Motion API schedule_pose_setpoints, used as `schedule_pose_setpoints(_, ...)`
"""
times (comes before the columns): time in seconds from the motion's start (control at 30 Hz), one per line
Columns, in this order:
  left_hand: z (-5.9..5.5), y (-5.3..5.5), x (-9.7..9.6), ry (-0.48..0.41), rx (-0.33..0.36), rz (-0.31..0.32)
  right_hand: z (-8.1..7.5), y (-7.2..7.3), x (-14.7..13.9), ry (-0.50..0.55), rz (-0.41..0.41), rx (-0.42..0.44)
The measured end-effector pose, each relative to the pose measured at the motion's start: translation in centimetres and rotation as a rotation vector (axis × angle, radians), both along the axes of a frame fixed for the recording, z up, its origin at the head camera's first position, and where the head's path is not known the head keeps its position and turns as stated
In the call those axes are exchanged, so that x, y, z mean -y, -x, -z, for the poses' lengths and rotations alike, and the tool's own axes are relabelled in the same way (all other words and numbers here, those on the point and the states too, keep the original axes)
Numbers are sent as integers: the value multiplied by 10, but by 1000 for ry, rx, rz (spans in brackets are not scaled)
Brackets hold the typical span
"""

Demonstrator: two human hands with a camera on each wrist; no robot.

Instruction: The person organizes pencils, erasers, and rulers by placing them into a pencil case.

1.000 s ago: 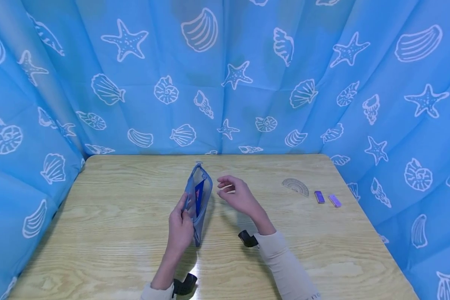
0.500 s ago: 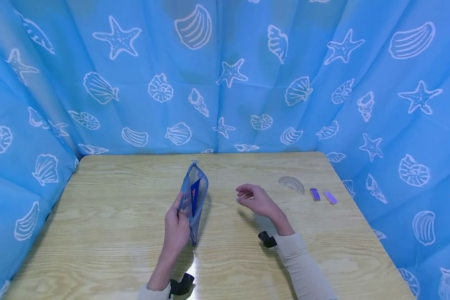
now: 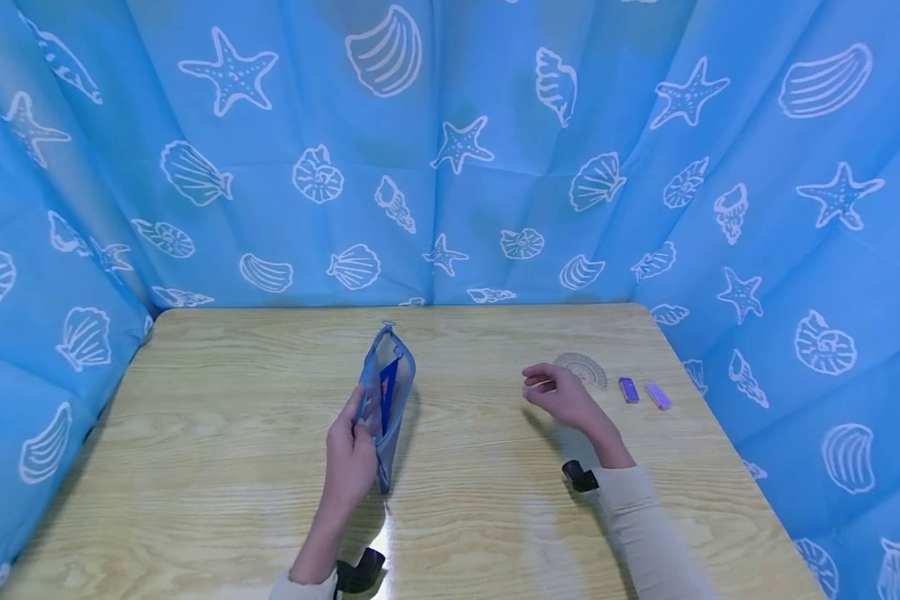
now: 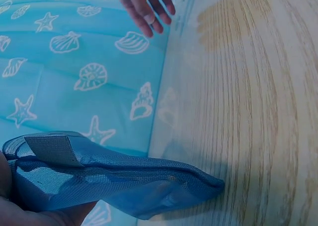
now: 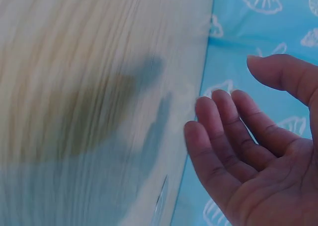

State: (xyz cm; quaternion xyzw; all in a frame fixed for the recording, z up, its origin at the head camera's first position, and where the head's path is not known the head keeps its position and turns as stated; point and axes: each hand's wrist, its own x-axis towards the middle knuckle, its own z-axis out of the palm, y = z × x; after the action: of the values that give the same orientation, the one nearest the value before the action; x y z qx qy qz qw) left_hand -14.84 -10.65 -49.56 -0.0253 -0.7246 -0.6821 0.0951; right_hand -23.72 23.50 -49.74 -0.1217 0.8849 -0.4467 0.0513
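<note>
The left hand grips the mesh pouch by one side over the surface, probably so its mouth gapes upward (a flat blue piece shows inside). The right hand, empty and loosely spread, hovers near the clear protractor.

Blue curtain hanging in folds behind and at both sides, white printed shells and starfish, pale wood-grain bench, rounded far corners, bright glare.
</note>
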Motion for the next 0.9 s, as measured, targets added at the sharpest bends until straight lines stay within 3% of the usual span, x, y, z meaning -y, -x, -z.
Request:
schedule_pose_setpoints(0.2, -1, -1, 0, 1, 8, 14, -8, 8, -26, -29, 68, -42)
schedule_pose_setpoints(0.4, -2, -1, 0, -6, 6, 5, -12, 28, -49, -55, 115, -69)
schedule_pose_setpoints(0.7, -1, -1, -2, -16, -15, 4, -8, 55, -80, -240, 169, -29)
schedule_pose_setpoints(0.9, -2, -2, -4, -12, -20, 7, -6, 66, -86, -312, 136, 42)
